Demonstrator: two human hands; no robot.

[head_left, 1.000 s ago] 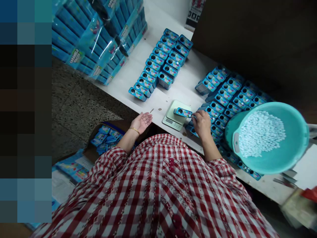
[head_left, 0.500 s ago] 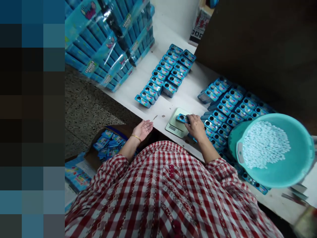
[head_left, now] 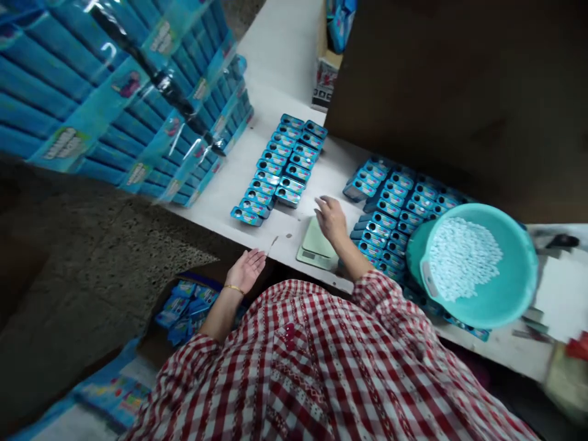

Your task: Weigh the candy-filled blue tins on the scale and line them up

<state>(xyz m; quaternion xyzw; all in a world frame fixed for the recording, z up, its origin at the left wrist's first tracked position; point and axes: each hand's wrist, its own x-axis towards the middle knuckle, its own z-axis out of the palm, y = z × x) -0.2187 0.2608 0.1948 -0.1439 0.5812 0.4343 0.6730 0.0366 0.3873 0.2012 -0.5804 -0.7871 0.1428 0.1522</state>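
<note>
My left hand (head_left: 246, 270) is palm up at the table's front edge, its fingers stretched out and nothing visible in it. Over the back of a pale green kitchen scale (head_left: 318, 243) hovers my right hand (head_left: 331, 218), fingers bent and apart, with nothing seen in them. The scale's plate shows no box, though the hand and wrist cover part of it. Beyond my right hand, two slanting rows of small blue boxes (head_left: 271, 158) stand upright, each with a dark round spot on top. More blue boxes (head_left: 390, 208) stand close-packed to the right of the scale.
A turquoise tub (head_left: 514, 288) of small white pellets (head_left: 465, 257) stands at the right. Tall stacks of wrapped blue packs (head_left: 114, 110) rise at the left. Below my left hand, an open carton holds blue packets (head_left: 184, 312). A dark brown panel (head_left: 459, 92) borders the table's back.
My right hand has let go of the small blue box it held on the scale and moved back a little. A box has joined the near end of the right-hand row. The view has shifted.
</note>
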